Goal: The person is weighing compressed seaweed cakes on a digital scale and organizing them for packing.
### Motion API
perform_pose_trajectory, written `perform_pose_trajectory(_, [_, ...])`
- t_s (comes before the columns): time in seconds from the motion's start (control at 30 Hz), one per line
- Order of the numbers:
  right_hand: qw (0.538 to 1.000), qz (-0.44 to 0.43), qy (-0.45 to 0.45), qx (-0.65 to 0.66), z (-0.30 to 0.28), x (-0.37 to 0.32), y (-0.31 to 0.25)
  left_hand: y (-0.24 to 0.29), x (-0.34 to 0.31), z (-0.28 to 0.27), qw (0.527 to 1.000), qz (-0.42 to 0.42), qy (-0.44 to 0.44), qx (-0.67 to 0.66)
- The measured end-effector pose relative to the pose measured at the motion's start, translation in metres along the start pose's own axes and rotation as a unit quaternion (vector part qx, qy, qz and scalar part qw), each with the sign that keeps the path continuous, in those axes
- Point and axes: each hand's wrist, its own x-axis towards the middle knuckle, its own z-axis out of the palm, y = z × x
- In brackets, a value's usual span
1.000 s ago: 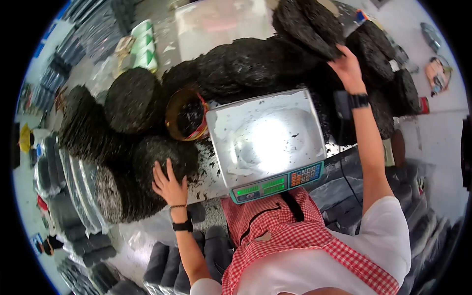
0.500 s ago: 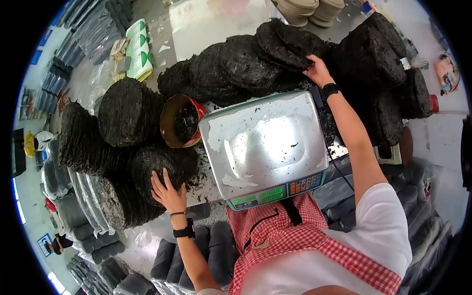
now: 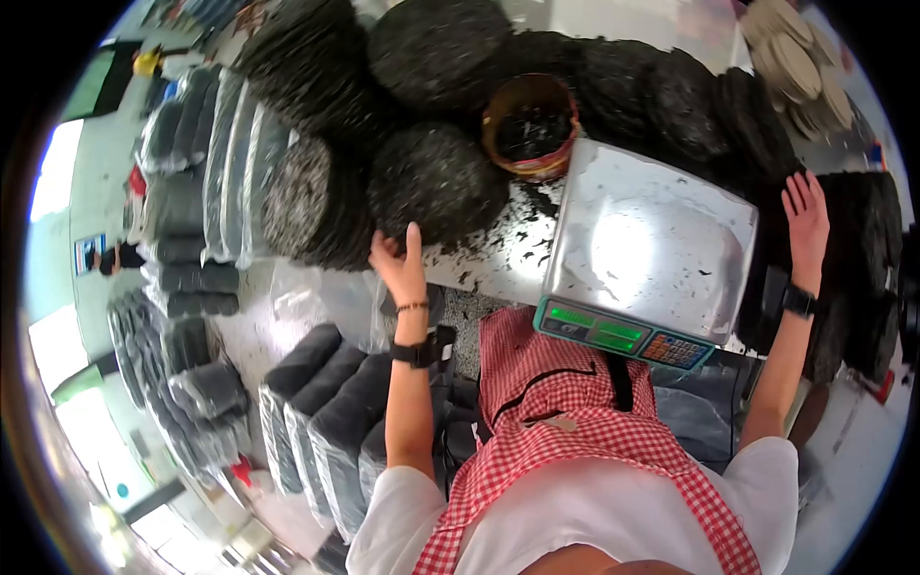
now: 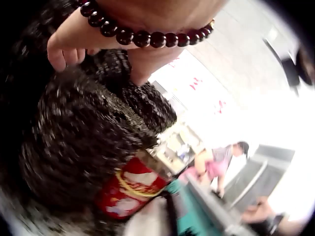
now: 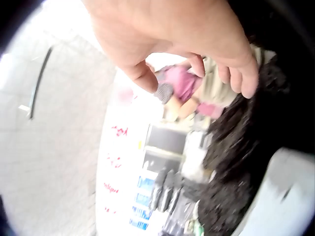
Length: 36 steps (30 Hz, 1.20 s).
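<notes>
My left hand is at the near edge of a stack of round, dark, seaweed-like sheets, its thumb pointing away from the body. In the left wrist view its fingertips hang over the dark sheets, thumb spread apart from the fingers. My right hand reaches past the right side of a digital scale, beside the near end of a row of leaning dark discs. Its fingers are loosely bent with nothing between them in the right wrist view. The scale's metal pan carries only dark crumbs.
A red and yellow tub with dark scraps stands left of the scale. More dark stacks rise at the back left and right. Tan discs lie at the far right. Wrapped grey bundles fill the floor at left.
The right hand has let go of the dark discs, which it lowered onto the row. The left hand has slid to its stack's near edge. The head view has turned left.
</notes>
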Motion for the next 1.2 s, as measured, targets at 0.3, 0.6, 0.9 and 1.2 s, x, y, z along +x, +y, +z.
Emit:
perform_pose_trajectory(0.3, [0.583,-0.382,-0.528,-0.485,0.384,-0.183,0.110,0.002,0.028,0.014,0.996,-0.019,0.059,0.061])
perform_pose_trajectory(0.6, [0.624,-0.470,-0.414,-0.467,0.419,-0.205,0.130,0.038,0.043,-0.025,0.910,-0.078,-0.088,-0.399])
perform_pose_trajectory(0.9, [0.990,0.040,-0.122,0.065,0.328,-0.161,0.047,0.021,0.066,0.002,0.776,0.474,-0.267,0.320])
perform_pose_trajectory(1.2, [0.977,0.099,-0.130,0.139,0.283,-0.179,0.058,0.032,0.082,-0.014,0.782,0.477,-0.300,0.264])
